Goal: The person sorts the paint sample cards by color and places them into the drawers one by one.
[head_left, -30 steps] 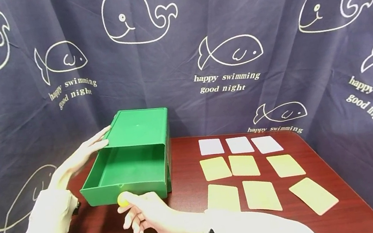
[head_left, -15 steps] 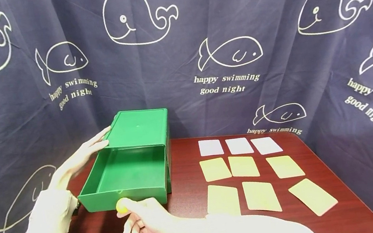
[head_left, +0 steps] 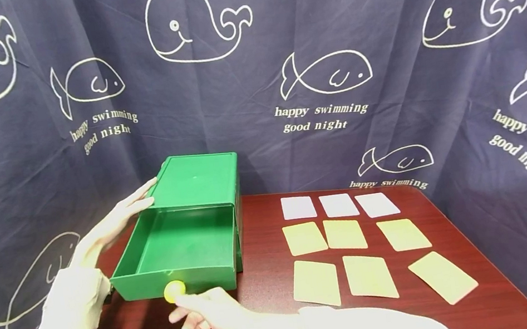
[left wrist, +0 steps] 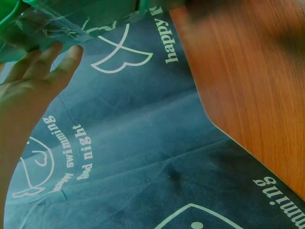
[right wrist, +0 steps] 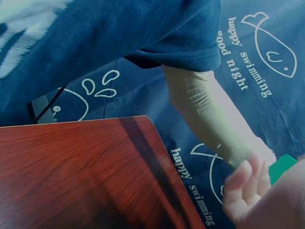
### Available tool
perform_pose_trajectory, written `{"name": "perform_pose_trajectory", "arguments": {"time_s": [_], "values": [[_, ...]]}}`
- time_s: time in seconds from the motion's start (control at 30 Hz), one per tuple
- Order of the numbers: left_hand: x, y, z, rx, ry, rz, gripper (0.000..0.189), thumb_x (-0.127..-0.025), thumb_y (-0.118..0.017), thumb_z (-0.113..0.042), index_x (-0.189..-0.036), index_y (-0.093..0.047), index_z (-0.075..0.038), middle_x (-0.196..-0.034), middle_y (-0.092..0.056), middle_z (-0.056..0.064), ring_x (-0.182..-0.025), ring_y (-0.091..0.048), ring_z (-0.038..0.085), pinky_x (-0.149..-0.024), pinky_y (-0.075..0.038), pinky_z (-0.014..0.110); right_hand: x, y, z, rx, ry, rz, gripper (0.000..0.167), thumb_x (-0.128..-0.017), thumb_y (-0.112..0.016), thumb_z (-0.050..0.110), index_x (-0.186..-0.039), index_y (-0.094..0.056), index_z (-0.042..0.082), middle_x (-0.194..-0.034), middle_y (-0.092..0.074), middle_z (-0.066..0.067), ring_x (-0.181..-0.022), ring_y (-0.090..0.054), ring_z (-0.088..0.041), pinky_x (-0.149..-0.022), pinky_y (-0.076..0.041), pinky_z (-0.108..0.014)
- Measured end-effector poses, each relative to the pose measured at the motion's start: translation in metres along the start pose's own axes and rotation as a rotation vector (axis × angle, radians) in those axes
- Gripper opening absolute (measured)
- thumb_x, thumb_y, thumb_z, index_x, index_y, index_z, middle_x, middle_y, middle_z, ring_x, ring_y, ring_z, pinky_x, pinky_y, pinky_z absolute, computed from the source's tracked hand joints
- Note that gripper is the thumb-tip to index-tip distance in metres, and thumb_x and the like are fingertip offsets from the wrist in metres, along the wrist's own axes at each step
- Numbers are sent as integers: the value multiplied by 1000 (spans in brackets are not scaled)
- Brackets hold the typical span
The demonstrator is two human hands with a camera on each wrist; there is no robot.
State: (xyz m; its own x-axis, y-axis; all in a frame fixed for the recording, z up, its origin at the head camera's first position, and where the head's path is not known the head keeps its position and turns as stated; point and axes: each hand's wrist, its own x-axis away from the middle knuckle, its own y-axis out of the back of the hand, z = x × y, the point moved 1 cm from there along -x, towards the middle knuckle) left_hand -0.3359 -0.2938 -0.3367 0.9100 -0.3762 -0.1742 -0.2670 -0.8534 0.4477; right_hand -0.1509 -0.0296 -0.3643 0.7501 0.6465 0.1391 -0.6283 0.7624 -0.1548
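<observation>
A green box [head_left: 197, 179] has its drawer [head_left: 188, 242] pulled well out, with nothing inside. A round yellow knob [head_left: 174, 290] stands on the drawer front. Just below the knob is my right hand [head_left: 222, 319], its thumb tip right at the knob's lower edge and the other fingers loosely curled underneath. My left hand [head_left: 110, 222] rests straight fingers along the left side of the box. In the left wrist view the left fingers [left wrist: 50, 67] reach up to the green wall. The right wrist view shows the right hand [right wrist: 259, 198] in its lower right corner; the knob is out of that view.
On the right of the red-brown table [head_left: 267, 265] lie several square cards: a back row of white cards [head_left: 338, 205] and two rows of yellow cards [head_left: 344, 234]. A dark blue curtain [head_left: 233, 95] with whale and fish drawings stands behind.
The drawer has come further out towards me. My right hand has drawn back and down from the knob, which now shows whole. The left hand has stayed on the box.
</observation>
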Motion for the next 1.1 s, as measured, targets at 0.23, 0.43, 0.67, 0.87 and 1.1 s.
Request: {"name": "perform_pose_trajectory", "arguments": {"time_s": [0.23, 0.43, 0.67, 0.87, 1.1], "values": [[0, -2, -1, -10, 11, -1, 57, -103, -44, -30, -154, -20, -33, -161, -19, -6, -144, -20, 10, -96, -27, 2, 41, 56, -12, 355, 162, 238, 27, -96, -57, 17, -107, -66, -6, -83, -60, -38, -56, -55, 2, -55, -50, -15], [4, 2, 0, -19, 15, -13, 56, -103, -42, -29, -155, -19, -31, -162, -17, -4, -145, -18, 10, -95, -26, 0, 59, 118, -12, 576, 425, 72, 18, -92, -63, 12, -105, -66, 1, -84, -68, -21, -71, -60, 4, -64, -55, -22], [1, -1, 4, -4, 1, -10, 56, -103, -42, -29, -155, -19, -30, -161, -19, -1, -132, -28, -10, -96, -28, 2, 72, 188, -15, 896, 457, -274, 36, -82, -75, 23, -115, -66, 18, -103, -69, -7, -91, -61, -10, -80, -52, -32], [0, -3, 5, -17, -1, 0, 57, -104, -41, -30, -155, -17, -29, -162, -17, 1, -136, -25, -6, -96, -27, 2, 79, 232, -34, 1232, 343, -370, 61, -71, -83, 38, -125, -62, 18, -126, -57, -5, -118, -50, -24, -95, -45, -46], [0, -2, 5, -14, 1, -29, 56, -103, -42, -30, -155, -19, -30, -162, -18, -3, -134, -26, -7, -96, -26, 1, 69, 256, -54, 1438, 329, -345, 79, -59, -86, 49, -122, -61, 7, -117, -58, -7, -106, -51, -25, -85, -47, -43]]}}
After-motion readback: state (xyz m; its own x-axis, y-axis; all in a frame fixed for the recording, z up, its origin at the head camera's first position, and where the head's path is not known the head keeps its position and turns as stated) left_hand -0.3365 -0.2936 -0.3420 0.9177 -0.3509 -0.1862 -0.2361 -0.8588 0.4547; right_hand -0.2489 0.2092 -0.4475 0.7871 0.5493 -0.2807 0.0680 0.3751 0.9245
